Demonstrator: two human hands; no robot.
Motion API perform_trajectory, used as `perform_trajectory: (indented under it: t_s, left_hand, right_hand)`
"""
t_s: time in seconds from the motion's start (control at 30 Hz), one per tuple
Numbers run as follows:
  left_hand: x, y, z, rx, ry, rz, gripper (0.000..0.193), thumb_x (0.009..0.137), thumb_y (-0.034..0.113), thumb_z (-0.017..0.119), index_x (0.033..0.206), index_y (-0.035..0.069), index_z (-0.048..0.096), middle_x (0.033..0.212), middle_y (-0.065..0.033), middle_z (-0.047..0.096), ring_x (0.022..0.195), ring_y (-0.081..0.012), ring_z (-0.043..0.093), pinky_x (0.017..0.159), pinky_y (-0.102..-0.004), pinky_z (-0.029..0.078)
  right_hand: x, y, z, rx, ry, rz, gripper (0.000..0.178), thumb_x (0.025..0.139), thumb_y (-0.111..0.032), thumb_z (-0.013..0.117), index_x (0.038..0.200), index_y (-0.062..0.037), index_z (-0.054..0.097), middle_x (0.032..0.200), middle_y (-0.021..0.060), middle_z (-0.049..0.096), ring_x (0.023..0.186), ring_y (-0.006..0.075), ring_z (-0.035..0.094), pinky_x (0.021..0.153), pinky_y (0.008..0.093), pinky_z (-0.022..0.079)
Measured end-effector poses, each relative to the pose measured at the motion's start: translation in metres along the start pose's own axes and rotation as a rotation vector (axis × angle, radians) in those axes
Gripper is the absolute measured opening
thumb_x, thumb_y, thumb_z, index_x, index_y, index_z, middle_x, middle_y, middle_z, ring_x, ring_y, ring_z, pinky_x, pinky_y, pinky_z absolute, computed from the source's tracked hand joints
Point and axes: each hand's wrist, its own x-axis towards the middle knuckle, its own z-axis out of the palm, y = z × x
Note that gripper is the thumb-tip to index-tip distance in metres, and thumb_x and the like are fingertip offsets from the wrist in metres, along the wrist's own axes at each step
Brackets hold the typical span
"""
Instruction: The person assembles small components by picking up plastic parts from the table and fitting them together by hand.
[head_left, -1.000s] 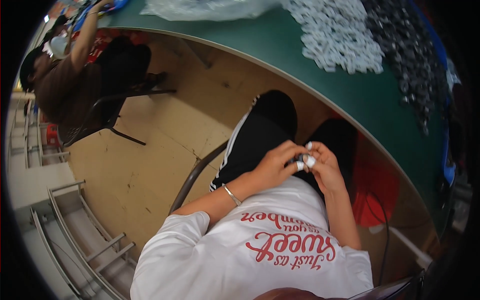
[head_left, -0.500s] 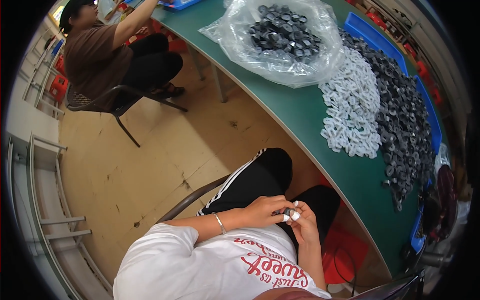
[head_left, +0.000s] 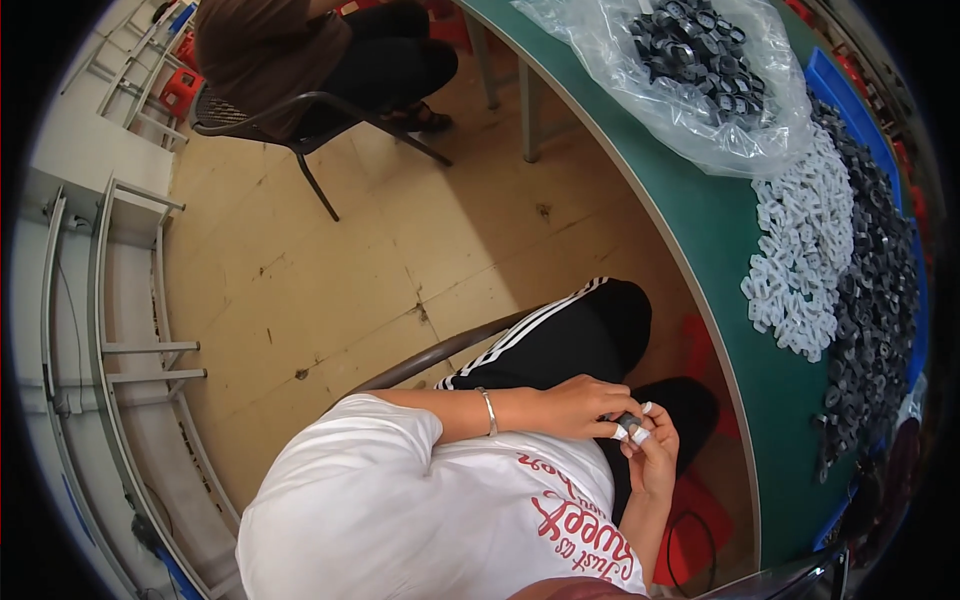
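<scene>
Over my lap, my left hand (head_left: 583, 406) and my right hand (head_left: 655, 458) meet with fingers pinched around one small dark round plastic part (head_left: 628, 421). White coverings wrap several of my fingertips. The fingers hide much of the part, and I cannot tell whether a second piece is joined to it. To the right on the green table (head_left: 690, 215) lie a heap of small white plastic pieces (head_left: 800, 245) and a long pile of dark ring-shaped parts (head_left: 875, 300). A clear plastic bag (head_left: 590, 65) stands farther back, holding similar dark parts (head_left: 700, 60).
Blue trays (head_left: 850, 95) line the table's far side. A co-worker (head_left: 265, 55) sits on a dark chair (head_left: 250, 122) at the upper left. Metal frames (head_left: 105, 300) stand along the left wall. Red stools (head_left: 695, 535) are under the table edge.
My view has swung, so the table, bag and co-worker sit farther right and higher in the picture. Both hands stay together on the small dark part, with the fingers slightly shifted.
</scene>
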Motion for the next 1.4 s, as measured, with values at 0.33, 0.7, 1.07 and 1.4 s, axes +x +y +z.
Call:
perform_trajectory:
  t_s: [0.33,0.7,1.07,1.4]
  left_hand:
    - [0.006,0.019,-0.005,0.067,0.083,0.067,0.033,0.078,0.011,0.069,0.11,0.009,0.061,0.072,-0.0055,0.055,0.06,-0.0196,0.058,0.052,-0.0307,0.046]
    - [0.171,0.136,-0.185,0.538,0.855,0.439,0.03,0.088,0.012,0.065,0.116,0.004,0.06,0.075,0.0048,0.053,0.065,-0.0032,0.045,0.056,-0.0179,0.037]
    - [0.112,0.099,-0.09,-0.93,-0.069,-0.192,0.034,0.094,0.023,0.056,0.12,0.001,0.052,0.097,-0.0046,0.058,0.078,-0.0119,0.058,0.065,-0.0225,0.048]
    - [0.038,0.011,0.002,-1.011,0.167,-0.81,0.026,0.1,0.02,0.039,0.11,0.004,0.057,0.088,-0.0028,0.06,0.06,-0.0068,0.047,0.055,-0.0217,0.039]
  right_hand:
    - [-0.008,-0.016,0.011,-0.055,-0.027,-0.106,0.028,0.082,-0.001,0.059,0.109,-0.0009,0.052,0.083,0.007,0.062,0.062,0.0092,0.055,0.05,0.0194,0.042]
    - [-0.046,-0.07,0.033,-0.511,0.127,-0.808,0.021,0.085,0.005,0.063,0.104,0.0013,0.057,0.096,0.009,0.063,0.088,0.0139,0.064,0.081,0.0255,0.051]
    - [0.018,-0.158,0.031,-1.189,0.643,-0.994,0.016,0.085,-0.009,0.065,0.1,-0.0023,0.063,0.086,0.0084,0.064,0.074,0.0197,0.064,0.066,0.0309,0.049]
    - [0.026,-0.154,0.032,-1.495,0.732,-1.178,0.008,0.08,-0.006,0.065,0.088,-0.0042,0.062,0.077,0.0102,0.064,0.07,0.0279,0.062,0.063,0.0375,0.048]
